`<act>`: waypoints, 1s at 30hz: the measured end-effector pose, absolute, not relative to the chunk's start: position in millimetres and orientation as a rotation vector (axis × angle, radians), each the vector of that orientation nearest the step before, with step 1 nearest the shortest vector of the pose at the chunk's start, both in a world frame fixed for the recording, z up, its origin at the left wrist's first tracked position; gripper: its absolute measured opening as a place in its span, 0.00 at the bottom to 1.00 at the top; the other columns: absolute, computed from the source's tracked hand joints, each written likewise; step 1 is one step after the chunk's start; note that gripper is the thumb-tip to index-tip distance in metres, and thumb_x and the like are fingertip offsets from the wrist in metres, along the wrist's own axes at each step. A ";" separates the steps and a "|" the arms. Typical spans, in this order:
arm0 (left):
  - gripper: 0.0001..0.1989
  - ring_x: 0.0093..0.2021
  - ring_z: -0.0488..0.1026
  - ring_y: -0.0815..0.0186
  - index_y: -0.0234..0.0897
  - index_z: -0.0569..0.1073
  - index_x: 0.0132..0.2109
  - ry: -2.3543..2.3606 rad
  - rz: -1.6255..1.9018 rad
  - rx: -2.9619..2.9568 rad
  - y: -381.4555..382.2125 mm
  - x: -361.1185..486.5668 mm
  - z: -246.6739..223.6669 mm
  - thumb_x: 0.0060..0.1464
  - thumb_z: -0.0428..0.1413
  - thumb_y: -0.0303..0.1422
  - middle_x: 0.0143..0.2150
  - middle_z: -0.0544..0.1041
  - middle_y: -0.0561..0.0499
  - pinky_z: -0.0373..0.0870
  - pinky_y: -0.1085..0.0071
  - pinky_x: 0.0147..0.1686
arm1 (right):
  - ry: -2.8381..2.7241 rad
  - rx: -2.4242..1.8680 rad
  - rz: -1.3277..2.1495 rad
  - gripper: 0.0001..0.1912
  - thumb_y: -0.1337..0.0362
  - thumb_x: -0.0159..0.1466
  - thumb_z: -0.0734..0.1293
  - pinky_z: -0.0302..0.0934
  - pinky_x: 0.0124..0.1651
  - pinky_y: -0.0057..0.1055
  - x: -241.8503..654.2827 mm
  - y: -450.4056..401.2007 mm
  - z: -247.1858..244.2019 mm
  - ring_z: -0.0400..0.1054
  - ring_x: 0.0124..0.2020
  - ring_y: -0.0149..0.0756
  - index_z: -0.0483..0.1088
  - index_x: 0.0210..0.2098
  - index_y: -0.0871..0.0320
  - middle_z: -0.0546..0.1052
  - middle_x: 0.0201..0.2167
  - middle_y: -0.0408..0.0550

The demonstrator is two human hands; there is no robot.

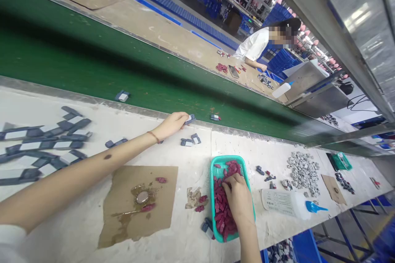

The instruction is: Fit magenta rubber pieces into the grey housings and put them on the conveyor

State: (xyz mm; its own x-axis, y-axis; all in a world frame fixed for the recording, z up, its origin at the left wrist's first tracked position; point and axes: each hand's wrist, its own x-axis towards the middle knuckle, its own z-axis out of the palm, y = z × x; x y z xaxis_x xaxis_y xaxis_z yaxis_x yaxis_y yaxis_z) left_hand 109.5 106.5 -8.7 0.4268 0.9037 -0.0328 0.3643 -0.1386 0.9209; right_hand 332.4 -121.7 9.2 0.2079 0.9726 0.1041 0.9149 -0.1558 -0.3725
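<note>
At the near edge of the green belt, my left hand is closed on a small dark grey and white plastic part. My right hand reaches into a green plastic basket of small dark red pieces. Its fingers are drawn together among the pieces, and whatever is between the fingertips is hidden. Two more grey and white parts lie just below my left hand. Left of the basket is a piece of cardboard with a wet brown stain, a round cap and two red pieces.
Many grey and white parts cover the table's left. A white bottle with a blue nozzle lies right of the basket, near a pile of small whitish pieces. Beyond the green belt, a person works at another table.
</note>
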 end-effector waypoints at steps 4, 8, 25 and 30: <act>0.21 0.27 0.71 0.62 0.36 0.72 0.30 1.012 0.613 1.483 64.5 65.4 2.8 0.51 0.48 0.50 0.26 0.75 0.48 0.69 0.67 0.29 | -1.283 -1.962 0.746 0.09 0.56 0.60 0.67 0.65 0.36 0.34 326.7 -121.5 24.9 0.70 0.31 0.40 0.75 0.31 0.56 0.78 0.29 0.48; 0.19 0.36 0.73 0.59 0.37 0.74 0.34 0.978 0.517 1.162 27.3 27.7 5.1 0.45 0.61 0.49 0.35 0.80 0.46 0.69 0.68 0.37 | -0.808 -1.639 1.025 0.16 0.50 0.54 0.73 0.68 0.32 0.31 303.9 -118.0 31.5 0.71 0.26 0.34 0.77 0.33 0.57 0.80 0.27 0.47; 0.25 0.30 0.71 0.66 0.37 0.75 0.44 0.981 0.731 0.636 -44.0 -23.2 -14.0 0.40 0.69 0.43 0.32 0.77 0.53 0.67 0.72 0.32 | -2.004 -1.231 0.613 0.11 0.70 0.69 0.61 0.73 0.41 0.31 174.0 -93.4 -22.7 0.76 0.37 0.37 0.75 0.43 0.57 0.80 0.35 0.51; 0.24 0.34 0.74 0.63 0.37 0.74 0.45 0.938 0.671 0.618 -45.0 -23.9 -12.3 0.39 0.69 0.38 0.34 0.78 0.51 0.69 0.70 0.37 | -2.229 -1.181 0.410 0.13 0.72 0.70 0.57 0.72 0.37 0.32 174.4 -93.1 -24.5 0.73 0.35 0.37 0.72 0.45 0.59 0.79 0.35 0.52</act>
State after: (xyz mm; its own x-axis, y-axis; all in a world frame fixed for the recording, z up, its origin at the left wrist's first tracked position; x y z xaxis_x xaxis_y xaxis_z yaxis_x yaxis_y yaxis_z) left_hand -23.9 -45.0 -12.3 0.4245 0.7458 -0.5133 -0.2439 0.6402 0.7285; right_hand 174.4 -93.1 -24.5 -0.4416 0.8276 0.3467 0.6499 0.5614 -0.5123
